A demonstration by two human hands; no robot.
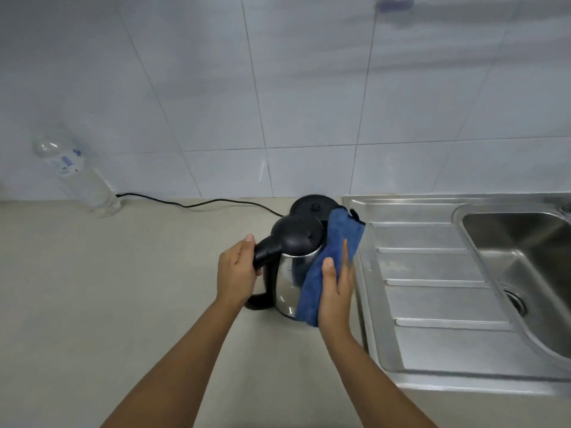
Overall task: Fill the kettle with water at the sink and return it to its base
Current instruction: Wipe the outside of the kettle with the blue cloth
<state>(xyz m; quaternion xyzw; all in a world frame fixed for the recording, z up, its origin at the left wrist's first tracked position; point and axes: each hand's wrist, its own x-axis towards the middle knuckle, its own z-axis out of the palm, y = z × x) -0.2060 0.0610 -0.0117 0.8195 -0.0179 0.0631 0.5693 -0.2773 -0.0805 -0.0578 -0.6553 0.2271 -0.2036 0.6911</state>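
Observation:
A steel kettle [285, 279] with a black lid and black handle is held over the beige counter, in front of its round black base [312, 205]. My left hand [236, 270] grips the handle at its upper end. My right hand [336, 288] presses a blue cloth [333, 251] flat against the kettle's right side. The cloth covers most of that side and hides the spout. The steel sink [525, 251] lies to the right, past a ribbed draining board [432, 282].
A black power cord [197, 203] runs along the wall from the base toward the left. A clear plastic bottle [77, 177] stands at the back left against the white tiled wall. The sink drain [514, 299] shows at the right.

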